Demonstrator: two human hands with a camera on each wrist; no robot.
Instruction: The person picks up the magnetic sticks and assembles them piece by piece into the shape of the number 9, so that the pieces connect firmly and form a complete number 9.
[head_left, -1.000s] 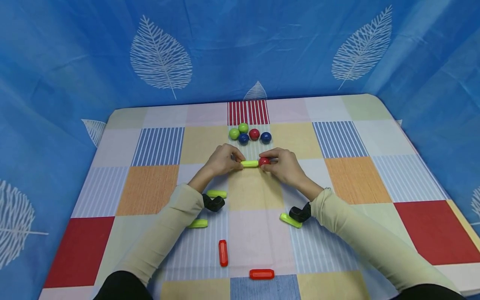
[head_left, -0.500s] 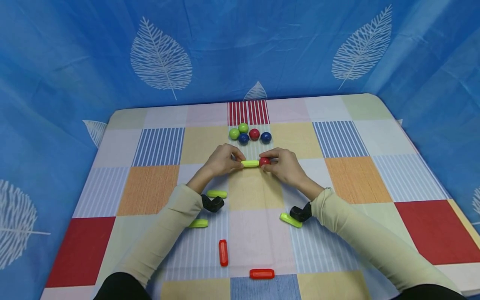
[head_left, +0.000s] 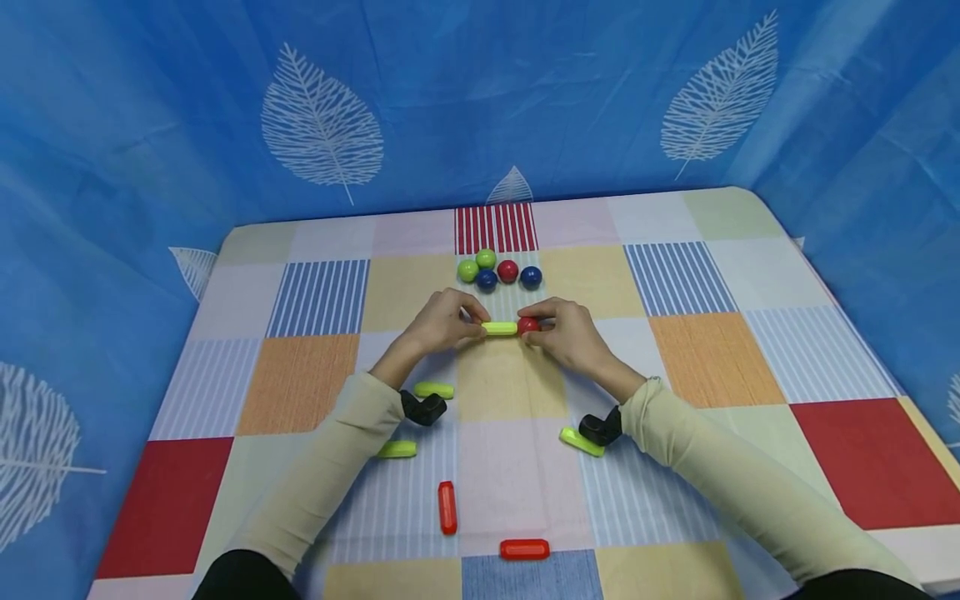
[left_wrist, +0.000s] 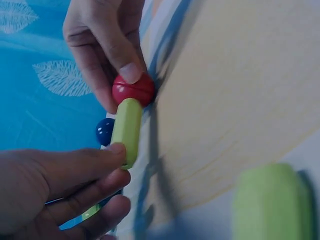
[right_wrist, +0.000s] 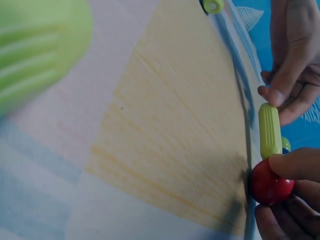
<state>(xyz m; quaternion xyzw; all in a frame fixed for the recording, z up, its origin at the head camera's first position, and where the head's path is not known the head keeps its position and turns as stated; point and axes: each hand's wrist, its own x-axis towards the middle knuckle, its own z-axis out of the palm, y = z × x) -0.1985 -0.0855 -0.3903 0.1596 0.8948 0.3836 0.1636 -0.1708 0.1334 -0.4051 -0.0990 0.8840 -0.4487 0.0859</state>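
Observation:
My left hand [head_left: 446, 321] pinches the left end of a yellow-green ribbed rod [head_left: 500, 328] between thumb and fingertips. Its right end meets a red ball [head_left: 528, 326], which my right hand [head_left: 566, 331] holds between thumb and fingers. Rod and ball form one straight line, end against ball, low over the cloth. In the left wrist view a seam shows round the red ball [left_wrist: 133, 90], with the thumb on top of it. The right wrist view shows the grooved side of the rod [right_wrist: 270, 131] and the ball [right_wrist: 271, 183] under my right thumb.
Beyond the hands sit two green balls [head_left: 468, 270], two blue balls [head_left: 531, 277] and a red ball [head_left: 507, 271]. Loose green rods [head_left: 434, 390] lie near both wrists, one beside the right wrist strap [head_left: 600, 427]. Two red rods [head_left: 447, 507] lie nearer the body on the checked tablecloth [head_left: 517, 467].
Both hands stay in place, with the rod and red ball held end to end. The head view has shifted very slightly; the loose pieces lie where they were.

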